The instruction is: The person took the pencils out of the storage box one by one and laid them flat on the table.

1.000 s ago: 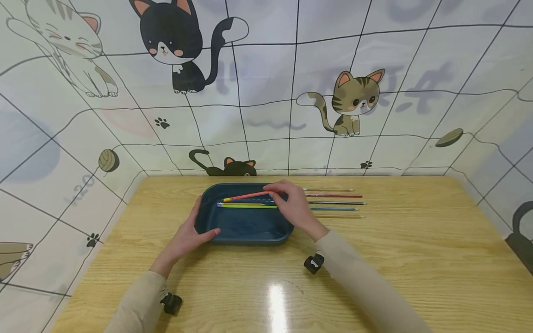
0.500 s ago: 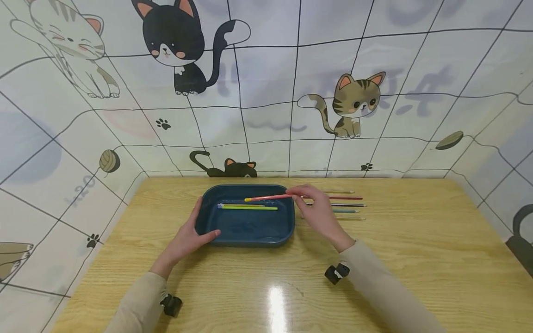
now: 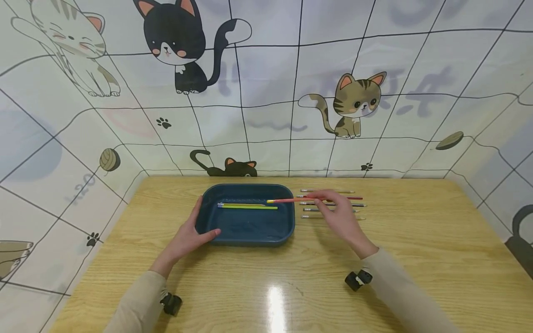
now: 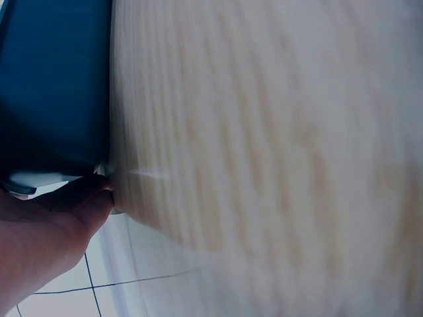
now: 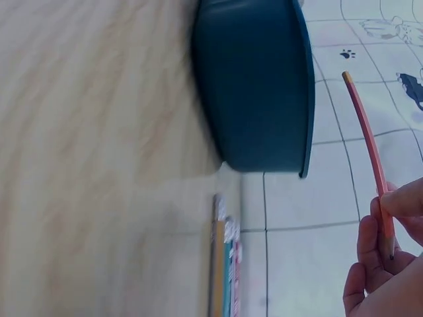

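Note:
My right hand (image 3: 339, 219) pinches a salmon-red pencil (image 3: 287, 200) between thumb and fingers. The pencil lies nearly level, and its yellow end reaches over the right rim of a dark blue tray (image 3: 245, 231). In the right wrist view its dark point sits near the palm and the yellow end (image 5: 346, 76) points away. My left hand (image 3: 187, 238) grips the tray's left side, thumb over the rim and fingers along the outer wall. Inside the tray, a yellow-green pencil (image 3: 250, 207) lies against another pencil.
Several pencils (image 3: 358, 205) lie in a row on the wooden table (image 3: 266, 277), right of the tray and partly under my right hand. Behind the table stands a wall covering (image 3: 270, 152) with cat drawings.
My right hand has moved right with the red pencil, from above the tray to above the pencil row. The left hand and the tray have stayed in place.

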Action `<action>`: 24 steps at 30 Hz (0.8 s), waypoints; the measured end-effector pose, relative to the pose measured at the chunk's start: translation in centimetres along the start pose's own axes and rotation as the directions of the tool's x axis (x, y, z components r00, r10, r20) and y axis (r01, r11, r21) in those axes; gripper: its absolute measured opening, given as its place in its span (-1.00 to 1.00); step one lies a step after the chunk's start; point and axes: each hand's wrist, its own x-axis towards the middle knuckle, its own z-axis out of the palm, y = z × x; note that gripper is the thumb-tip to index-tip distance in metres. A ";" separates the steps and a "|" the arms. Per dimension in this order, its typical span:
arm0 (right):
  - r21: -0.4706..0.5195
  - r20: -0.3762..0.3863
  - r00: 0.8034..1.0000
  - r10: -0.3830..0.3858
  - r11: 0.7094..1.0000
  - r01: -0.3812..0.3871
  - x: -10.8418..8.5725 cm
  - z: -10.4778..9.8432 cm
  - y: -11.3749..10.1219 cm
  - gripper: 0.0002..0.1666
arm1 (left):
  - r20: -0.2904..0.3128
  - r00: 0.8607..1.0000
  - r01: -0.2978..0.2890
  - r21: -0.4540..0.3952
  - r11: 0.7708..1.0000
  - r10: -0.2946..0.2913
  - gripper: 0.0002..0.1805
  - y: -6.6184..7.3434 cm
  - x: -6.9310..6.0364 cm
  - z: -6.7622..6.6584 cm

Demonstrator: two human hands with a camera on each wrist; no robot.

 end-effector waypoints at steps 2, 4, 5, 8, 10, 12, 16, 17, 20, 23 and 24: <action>-0.016 -0.003 1.000 0.019 1.000 -0.019 -0.4 -0.4 0.5 -0.77 | 0.001 1.000 0.005 0.006 1.000 -0.005 0.18 -0.2 0.0 0.1; -0.026 -0.006 0.999 0.034 0.999 -0.034 -0.9 -0.8 1.1 -0.78 | 0.000 1.000 0.007 0.013 1.000 -0.007 0.18 -0.2 0.0 0.1; -0.031 -0.007 0.999 0.046 0.998 -0.046 -1.1 -1.0 1.4 -0.78 | 0.000 1.000 0.008 0.019 1.000 -0.008 0.18 -0.3 0.0 0.1; -0.057 -0.011 0.999 0.050 0.997 -0.050 -1.7 -1.5 2.2 -0.79 | 0.001 1.000 0.012 0.025 1.000 -0.012 0.19 -0.3 0.0 0.2; -0.075 -0.014 0.999 0.039 0.996 -0.040 -2.0 -1.9 2.6 -0.80 | 0.001 1.000 0.012 0.021 1.000 -0.012 0.18 -0.4 0.0 0.1; -0.091 -0.017 0.999 0.034 0.995 -0.036 -2.3 -2.3 2.8 -0.80 | 0.003 1.000 0.010 0.018 1.000 -0.010 0.18 -0.3 0.1 0.1; -0.114 -0.013 0.999 0.046 0.992 -0.048 -2.8 -3.1 3.2 -0.79 | 0.002 1.000 0.017 0.020 1.000 -0.017 0.18 -0.2 0.0 0.0; -0.114 -0.013 0.998 0.055 0.992 -0.056 -2.9 -3.4 3.3 -0.79 | 0.003 1.000 0.019 0.020 1.000 -0.019 0.18 -0.2 0.0 0.0; -0.119 -0.016 0.997 0.076 0.990 -0.078 -3.1 -4.2 3.7 -0.79 | 0.003 1.000 0.024 0.017 1.000 -0.024 0.18 -0.1 0.0 0.0; -0.130 -0.025 0.996 0.087 0.987 -0.090 -3.3 -4.9 4.1 -0.80 | 0.005 1.000 0.024 0.013 1.000 -0.024 0.18 -0.1 0.0 0.0; -0.135 -0.027 0.996 0.084 0.987 -0.087 -3.3 -5.2 4.3 -0.81 | 0.005 1.000 0.024 0.012 1.000 -0.024 0.18 -0.1 -0.1 0.0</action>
